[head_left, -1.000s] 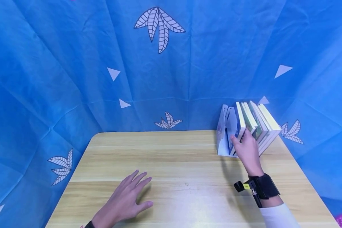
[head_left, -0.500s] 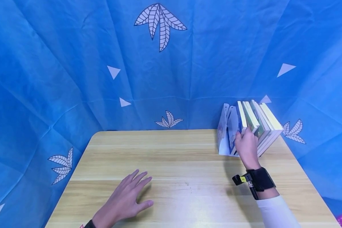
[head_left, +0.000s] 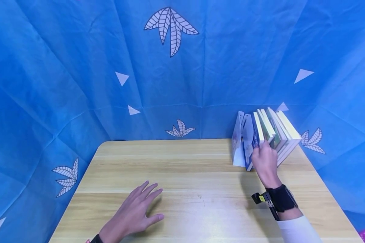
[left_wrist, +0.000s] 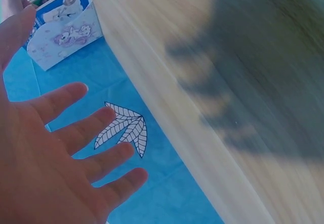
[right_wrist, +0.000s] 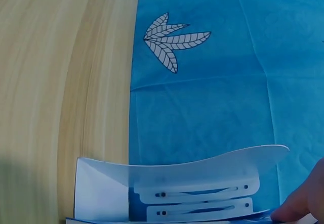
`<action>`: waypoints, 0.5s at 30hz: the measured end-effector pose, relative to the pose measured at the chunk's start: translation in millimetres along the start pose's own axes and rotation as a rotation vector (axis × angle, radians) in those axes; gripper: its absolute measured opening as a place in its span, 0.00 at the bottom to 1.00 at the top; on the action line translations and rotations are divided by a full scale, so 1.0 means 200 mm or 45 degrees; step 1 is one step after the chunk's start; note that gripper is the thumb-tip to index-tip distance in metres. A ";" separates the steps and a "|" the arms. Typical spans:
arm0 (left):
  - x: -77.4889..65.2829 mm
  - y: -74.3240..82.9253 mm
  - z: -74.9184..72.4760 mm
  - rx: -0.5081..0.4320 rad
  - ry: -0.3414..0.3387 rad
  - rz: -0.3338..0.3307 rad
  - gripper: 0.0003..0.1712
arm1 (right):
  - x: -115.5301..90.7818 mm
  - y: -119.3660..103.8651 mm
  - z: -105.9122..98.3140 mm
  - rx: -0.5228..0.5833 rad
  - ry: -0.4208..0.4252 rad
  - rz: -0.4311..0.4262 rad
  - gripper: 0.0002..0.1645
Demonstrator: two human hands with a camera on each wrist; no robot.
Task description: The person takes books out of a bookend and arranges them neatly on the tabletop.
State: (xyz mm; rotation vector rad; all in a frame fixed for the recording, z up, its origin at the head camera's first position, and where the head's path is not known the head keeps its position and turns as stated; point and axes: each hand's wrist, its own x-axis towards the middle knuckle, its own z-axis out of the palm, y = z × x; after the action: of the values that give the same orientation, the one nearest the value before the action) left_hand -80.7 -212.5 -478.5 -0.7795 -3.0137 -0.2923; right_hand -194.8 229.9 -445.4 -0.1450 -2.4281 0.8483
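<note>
I see a smooth, wood-grained tabletop (head_left: 200,179), glossy at lower centre. Creased cloth (head_left: 231,67) fills the frame's top. My books (head_left: 276,131) at right show matt paper edges.

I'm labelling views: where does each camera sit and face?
Head: on the head, facing forward and down at table and books; left hand and right hand show.
Left wrist: worn there, facing past the left hand toward the book holder; the right hand partly shows.
Right wrist: worn there, facing the book holder and backdrop; the right hand partly shows.
Both wrist views share the book holder.
</note>
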 end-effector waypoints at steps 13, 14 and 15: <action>0.01 0.01 0.00 0.020 0.015 0.007 0.43 | -0.13 -0.03 -0.19 -0.035 0.115 -0.106 0.20; 0.01 0.01 0.00 0.023 0.010 0.005 0.44 | -0.14 -0.04 -0.20 -0.033 0.125 -0.114 0.21; 0.01 0.01 0.00 0.026 0.003 0.003 0.44 | -0.15 -0.04 -0.22 -0.035 0.137 -0.130 0.21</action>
State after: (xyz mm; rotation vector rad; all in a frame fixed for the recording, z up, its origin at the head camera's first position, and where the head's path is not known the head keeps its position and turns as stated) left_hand -82.0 -209.0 -477.3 -0.7809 -3.0081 -0.2624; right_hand -145.7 239.8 -425.9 -0.0745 -2.3260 0.7430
